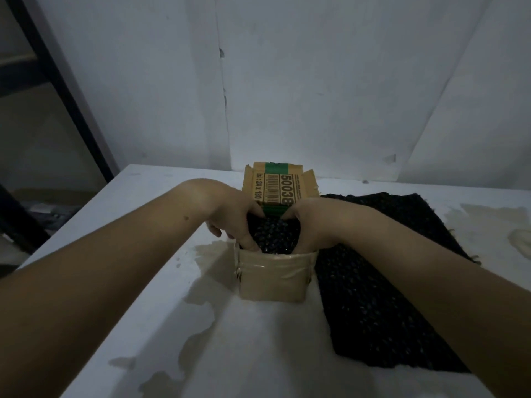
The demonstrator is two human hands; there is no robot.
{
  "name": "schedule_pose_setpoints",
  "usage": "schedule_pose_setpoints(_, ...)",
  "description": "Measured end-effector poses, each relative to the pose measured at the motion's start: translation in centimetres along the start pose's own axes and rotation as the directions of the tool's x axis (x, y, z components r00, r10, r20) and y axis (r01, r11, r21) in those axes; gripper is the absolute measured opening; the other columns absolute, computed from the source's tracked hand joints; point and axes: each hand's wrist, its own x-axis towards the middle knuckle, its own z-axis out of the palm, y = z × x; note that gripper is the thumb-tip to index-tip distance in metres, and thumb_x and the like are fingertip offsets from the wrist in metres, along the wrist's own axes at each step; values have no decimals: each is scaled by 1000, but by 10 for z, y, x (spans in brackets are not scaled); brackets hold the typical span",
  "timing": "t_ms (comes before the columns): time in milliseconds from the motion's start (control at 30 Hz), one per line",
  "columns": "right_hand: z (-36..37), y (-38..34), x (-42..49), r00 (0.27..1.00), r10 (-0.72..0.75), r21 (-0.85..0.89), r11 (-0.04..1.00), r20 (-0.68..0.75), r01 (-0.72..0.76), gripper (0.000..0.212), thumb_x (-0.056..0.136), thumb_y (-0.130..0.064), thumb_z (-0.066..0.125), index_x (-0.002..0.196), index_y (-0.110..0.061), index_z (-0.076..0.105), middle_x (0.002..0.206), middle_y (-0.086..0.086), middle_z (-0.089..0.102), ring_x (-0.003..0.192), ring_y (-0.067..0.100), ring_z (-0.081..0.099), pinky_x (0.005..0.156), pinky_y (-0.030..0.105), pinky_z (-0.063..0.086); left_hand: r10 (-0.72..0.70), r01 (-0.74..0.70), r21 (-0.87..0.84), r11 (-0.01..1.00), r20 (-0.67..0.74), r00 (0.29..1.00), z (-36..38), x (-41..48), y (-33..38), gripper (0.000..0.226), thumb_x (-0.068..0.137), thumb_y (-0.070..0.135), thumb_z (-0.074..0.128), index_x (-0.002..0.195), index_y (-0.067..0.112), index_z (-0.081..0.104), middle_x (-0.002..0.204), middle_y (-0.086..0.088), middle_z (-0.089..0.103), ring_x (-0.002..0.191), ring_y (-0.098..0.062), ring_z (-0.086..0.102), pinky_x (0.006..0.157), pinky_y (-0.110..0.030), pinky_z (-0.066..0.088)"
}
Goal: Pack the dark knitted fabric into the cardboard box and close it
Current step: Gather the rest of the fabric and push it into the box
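Head view. A small cardboard box (273, 278) stands on a white table (258, 354), its printed lid flap (273, 186) upright at the far side and its near wall crossed by clear tape. Both hands reach into the open top: the left hand (232, 216) and the right hand (310, 225) have their fingers curled down onto a wad of dark knit fabric (271, 235) inside the box, pressing it in from either side. A second, larger spread of the same fabric (382, 282) lies flat on the table, touching the box's right side and passing under the right forearm; whether it joins the wad inside cannot be told. The tabletop shows stained, peeled patches near the box. Judged progress: packing is partly done, since some fabric sits in the box while much lies outside. Remaining: feed in the rest, then fold down the lid flap.
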Motion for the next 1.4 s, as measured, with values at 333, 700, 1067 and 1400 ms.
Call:
schedule_pose_setpoints(333,-29,28,-50,977,-85,237,963,-196,131,77,75,-53,75,144,-38,44,144,-13,49,129,9,47,110,31,36,66,-126,-99,987,-463,884,14,-47,-4,84,74,73,62,148,50,29,165,3,7,150,-19,13,119,-40,19)
schedule_pose_setpoints(700,93,162,-127,850,409,436,866,-331,-247,70,91,-52,57,151,-27,33,159,-4,29,143,18,32,115,35,30,403,-543,-59,838,-604,687,151,-1,135,53,99,30,48,150,25,34,159,3,27,146,-15,23,118,-33,26)
schedule_pose_setpoints(1067,132,209,-125,728,525,336,848,-440,-409,22,91,-31,63,111,-23,64,106,2,66,93,23,62,74,37,52,96,-213,-75,974,-716,692,169,51,155,37,90,13,52,125,23,49,121,-1,58,114,-22,51,98,-35,38)
schedule_pose_setpoints(1400,71,161,-150,416,571,681,707,-708,188,12,94,-14,49,83,-12,53,82,10,55,79,31,54,64,41,42,355,-546,188,817,-909,218,77,-56,143,38,87,-1,52,121,15,59,110,-2,62,99,-22,56,80,-42,49)
